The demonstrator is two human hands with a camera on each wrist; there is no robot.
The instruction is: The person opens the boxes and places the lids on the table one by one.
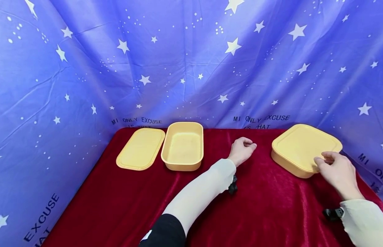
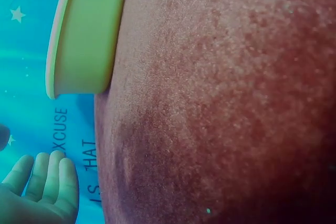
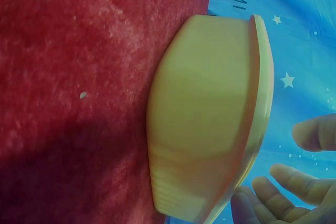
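Observation:
In the head view, a yellow rectangular box with its lid on [image 1: 305, 147] stands at the right of the table. My right hand [image 1: 338, 171] is at its near right corner, fingertips close to the lid's edge; the right wrist view shows thumb and fingers [image 3: 278, 187] apart with nothing between them. Whether the fingertips touch the rim I cannot tell. My left hand [image 1: 241, 151] hovers left of this lidded box, fingers loosely bent and holding nothing. In the left wrist view, that hand [image 2: 44, 192] appears below the lidded box [image 2: 86, 35].
An uncovered yellow box [image 1: 182, 147] stands at the left back, with a flat yellow lid [image 1: 141, 149] lying beside it on its left. Dark red velvet cloth [image 1: 256, 212] covers the table. Blue star-printed curtains [image 1: 185, 61] hang behind and at both sides.

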